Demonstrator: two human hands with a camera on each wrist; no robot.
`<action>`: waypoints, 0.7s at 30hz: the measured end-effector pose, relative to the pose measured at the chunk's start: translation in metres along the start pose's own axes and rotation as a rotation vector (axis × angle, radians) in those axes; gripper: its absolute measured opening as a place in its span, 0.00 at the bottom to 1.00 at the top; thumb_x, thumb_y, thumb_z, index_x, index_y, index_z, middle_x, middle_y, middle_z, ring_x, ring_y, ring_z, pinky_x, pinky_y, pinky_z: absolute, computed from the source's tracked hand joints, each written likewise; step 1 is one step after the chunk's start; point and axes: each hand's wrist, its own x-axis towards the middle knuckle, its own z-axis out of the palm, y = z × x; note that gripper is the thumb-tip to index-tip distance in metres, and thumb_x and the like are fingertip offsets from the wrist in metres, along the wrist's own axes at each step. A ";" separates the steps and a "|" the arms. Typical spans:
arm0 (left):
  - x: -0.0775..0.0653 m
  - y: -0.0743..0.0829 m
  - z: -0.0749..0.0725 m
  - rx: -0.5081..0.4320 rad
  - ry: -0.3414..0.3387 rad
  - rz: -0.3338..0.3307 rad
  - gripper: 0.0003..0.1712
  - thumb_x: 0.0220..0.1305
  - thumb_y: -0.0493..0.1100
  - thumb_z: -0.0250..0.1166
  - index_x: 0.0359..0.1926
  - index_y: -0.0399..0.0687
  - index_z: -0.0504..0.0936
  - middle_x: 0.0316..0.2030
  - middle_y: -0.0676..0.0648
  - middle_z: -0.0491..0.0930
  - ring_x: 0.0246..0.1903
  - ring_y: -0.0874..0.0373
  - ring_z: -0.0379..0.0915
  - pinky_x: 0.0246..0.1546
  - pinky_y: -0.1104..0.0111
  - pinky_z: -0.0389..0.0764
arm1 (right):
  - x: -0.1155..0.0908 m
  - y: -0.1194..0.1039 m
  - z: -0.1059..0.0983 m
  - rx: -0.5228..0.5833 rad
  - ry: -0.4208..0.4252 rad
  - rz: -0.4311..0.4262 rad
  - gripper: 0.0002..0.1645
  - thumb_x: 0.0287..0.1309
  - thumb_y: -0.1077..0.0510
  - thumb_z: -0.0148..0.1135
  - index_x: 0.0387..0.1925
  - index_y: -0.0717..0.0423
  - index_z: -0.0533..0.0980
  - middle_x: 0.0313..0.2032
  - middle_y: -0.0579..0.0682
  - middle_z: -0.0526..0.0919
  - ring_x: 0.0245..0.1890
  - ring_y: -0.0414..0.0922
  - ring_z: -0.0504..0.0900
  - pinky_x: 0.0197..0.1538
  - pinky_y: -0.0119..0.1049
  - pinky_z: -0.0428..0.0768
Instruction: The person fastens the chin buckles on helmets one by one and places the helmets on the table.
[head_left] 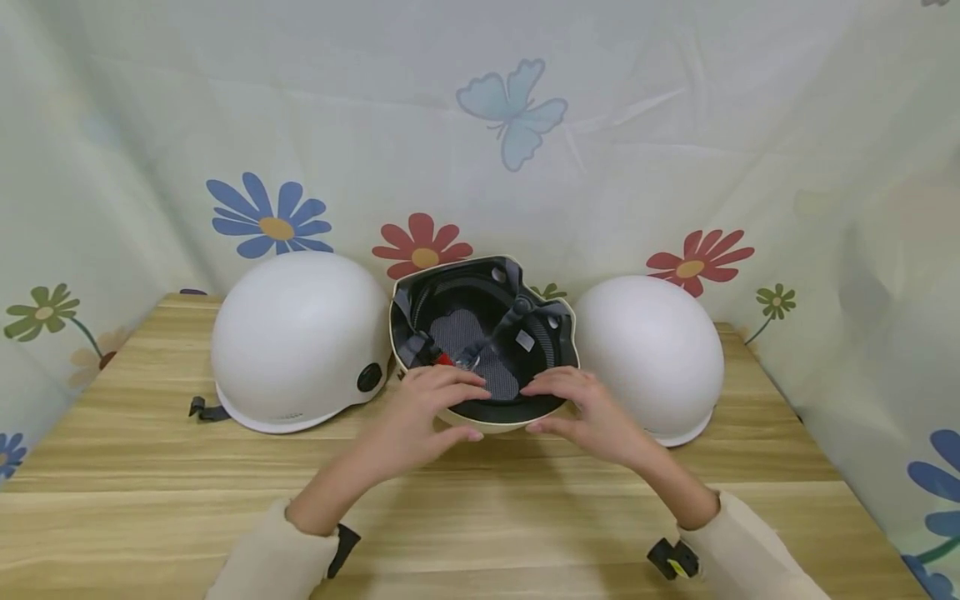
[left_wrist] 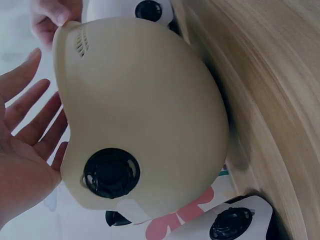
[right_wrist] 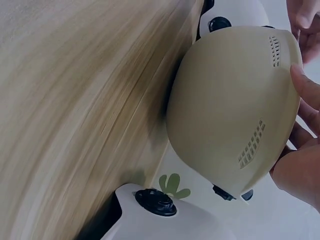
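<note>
A beige helmet (head_left: 498,367) lies upside down on the table, its black padded inside facing up, with dark straps and a red buckle piece (head_left: 444,360) in it. My left hand (head_left: 420,417) is at its near left rim; the left wrist view shows the fingers spread loosely along the edge, the thumb apart from the shell. With my right hand (head_left: 592,417) I pinch the near right rim. In the right wrist view, the thumb (right_wrist: 306,89) presses the outside of the brim near the vent slots (right_wrist: 251,145), and the other fingers are behind it, partly hidden.
White helmets stand dome up on both sides, one at left (head_left: 296,333) with a black side knob and a strap end, one at right (head_left: 648,354). The wooden table (head_left: 480,517) meets a flower-printed curtain (head_left: 360,108) behind them.
</note>
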 end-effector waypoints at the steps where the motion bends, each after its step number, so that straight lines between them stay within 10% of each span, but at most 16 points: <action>1: 0.001 0.001 0.001 0.027 -0.018 -0.008 0.23 0.48 0.47 0.71 0.47 0.45 0.81 0.48 0.48 0.77 0.52 0.53 0.68 0.54 0.53 0.62 | 0.000 0.000 0.000 0.001 0.000 -0.001 0.24 0.41 0.58 0.72 0.44 0.58 0.79 0.45 0.48 0.80 0.51 0.47 0.71 0.54 0.49 0.64; 21: -0.002 -0.013 0.003 0.112 -0.064 -0.020 0.21 0.47 0.44 0.72 0.46 0.50 0.81 0.42 0.53 0.80 0.47 0.57 0.71 0.52 0.52 0.61 | -0.008 0.022 -0.011 0.064 0.064 -0.010 0.24 0.39 0.71 0.70 0.44 0.63 0.77 0.47 0.55 0.79 0.54 0.55 0.68 0.55 0.50 0.65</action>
